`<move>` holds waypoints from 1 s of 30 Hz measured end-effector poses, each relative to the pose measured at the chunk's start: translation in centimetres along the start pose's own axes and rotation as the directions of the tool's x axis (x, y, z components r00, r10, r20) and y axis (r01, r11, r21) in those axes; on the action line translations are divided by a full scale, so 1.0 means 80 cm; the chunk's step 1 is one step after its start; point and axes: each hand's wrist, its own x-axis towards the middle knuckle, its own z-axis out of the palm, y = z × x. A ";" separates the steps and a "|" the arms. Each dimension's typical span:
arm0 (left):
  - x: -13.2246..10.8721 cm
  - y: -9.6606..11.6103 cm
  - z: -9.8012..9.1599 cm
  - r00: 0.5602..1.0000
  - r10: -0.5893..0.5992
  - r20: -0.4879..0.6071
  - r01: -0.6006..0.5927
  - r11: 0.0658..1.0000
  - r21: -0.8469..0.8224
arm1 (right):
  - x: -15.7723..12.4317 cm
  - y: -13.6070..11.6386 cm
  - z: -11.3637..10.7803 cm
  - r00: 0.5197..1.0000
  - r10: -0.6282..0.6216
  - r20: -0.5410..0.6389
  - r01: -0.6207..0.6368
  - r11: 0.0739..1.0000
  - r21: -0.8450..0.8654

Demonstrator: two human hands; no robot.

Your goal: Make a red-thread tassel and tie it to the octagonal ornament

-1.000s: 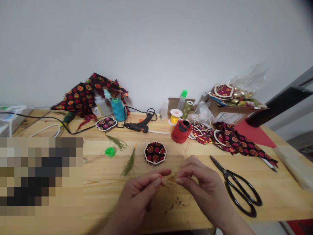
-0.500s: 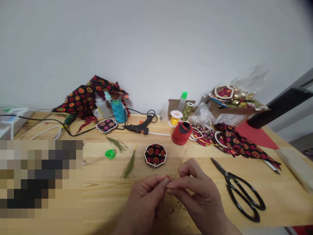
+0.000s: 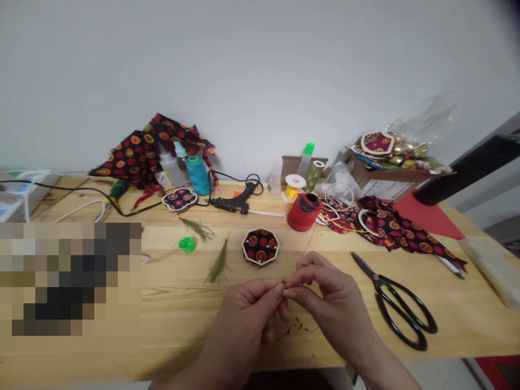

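Head view: pinched in the left hand, a small red piece at thumb and fingertip, between both hands. Curled in close opposite, the right hand, fingertips meeting at the piece; impossible to tell whether gripping it. Best to pinch lightly, steady the wrists and leave slack in the thread just beyond the right knuckles. Hidden by fingers: most of the piece and the thread's lower end. Unreadable: pixelated patch well left of the left hand.
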 end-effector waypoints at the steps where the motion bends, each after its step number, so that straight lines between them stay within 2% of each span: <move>1: 0.000 0.000 0.000 1.000 -0.004 0.003 0.004 1.000 0.003 | 0.000 0.001 0.000 1.000 0.019 0.003 -0.019 1.000 0.018; 12: -0.001 0.000 -0.002 1.000 -0.002 0.014 0.001 0.999 0.045 | 0.000 0.009 -0.001 0.989 0.136 0.058 -0.140 0.988 0.066; 17: 0.000 0.000 -0.002 0.998 -0.030 0.050 0.027 0.998 0.063 | 0.008 0.010 -0.008 0.968 0.141 0.207 -0.166 0.980 0.113; 23: -0.001 0.000 -0.005 0.992 -0.089 0.085 0.081 0.993 0.091 | 0.015 0.011 -0.020 0.912 0.159 0.379 -0.223 0.966 0.133; 26: -0.001 0.002 -0.005 0.988 -0.108 0.108 0.100 0.992 0.082 | 0.017 0.012 -0.021 0.912 0.171 0.374 -0.242 0.958 0.153; 30: -0.001 0.003 -0.005 0.987 -0.099 0.127 0.092 0.994 0.060 | 0.016 0.012 -0.018 0.939 0.162 0.305 -0.216 0.964 0.154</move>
